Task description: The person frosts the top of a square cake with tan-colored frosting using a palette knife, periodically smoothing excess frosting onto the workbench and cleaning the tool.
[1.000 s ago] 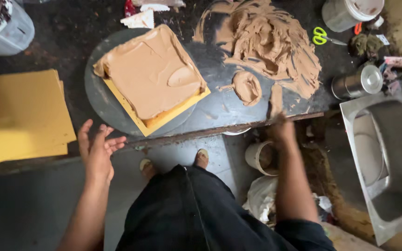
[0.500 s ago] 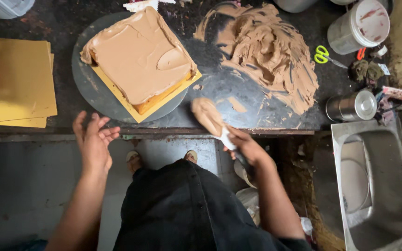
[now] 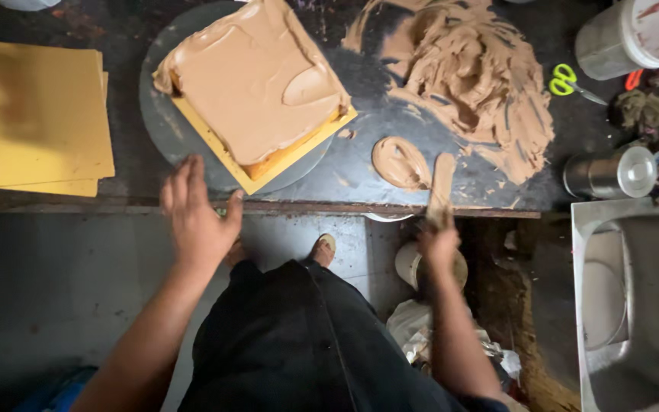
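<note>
- Brown icing coats the spatula [image 3: 441, 183], gripped at its handle by the right hand [image 3: 438, 243]; likely slippery.
- Soft iced cake [image 3: 257, 80] sits just beyond the open, empty left hand [image 3: 196, 217].

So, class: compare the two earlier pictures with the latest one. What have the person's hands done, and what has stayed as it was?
The right hand took hold of a spatula, lifted it loaded with brown cream, then brought its blade down beside a small dab of cream. The left hand moved up, open, to the edge of the round turntable. The frosted square cake, the yellow boards and the big cream smear stayed put.
</note>
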